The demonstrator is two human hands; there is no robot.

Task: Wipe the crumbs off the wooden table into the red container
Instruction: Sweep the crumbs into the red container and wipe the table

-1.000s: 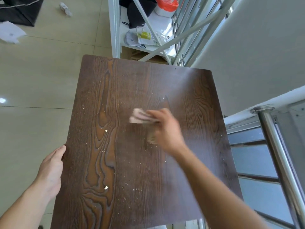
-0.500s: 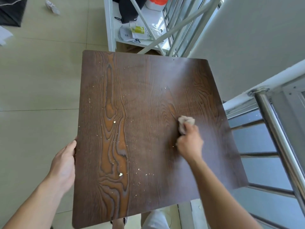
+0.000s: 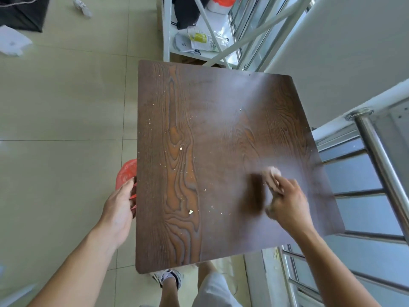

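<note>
A dark wooden table (image 3: 217, 129) fills the middle of the view, with pale crumbs (image 3: 190, 211) scattered over its left and near parts. My right hand (image 3: 287, 202) presses a crumpled pale cloth (image 3: 273, 177) onto the right side of the tabletop; both are motion-blurred. My left hand (image 3: 120, 207) holds a red container (image 3: 125, 172) just below the table's left edge. Most of the container is hidden by the hand and the table.
A white shelf frame (image 3: 167, 29) with bags and packets stands beyond the table's far edge. A metal railing (image 3: 380, 160) and a white wall run along the right. Tiled floor (image 3: 66, 107) lies to the left. My legs and a shoe (image 3: 170, 278) show below the near edge.
My right hand and the cloth swept from the table's middle to its right side and then nearer to me. The red container has come into view at the left edge in my left hand.
</note>
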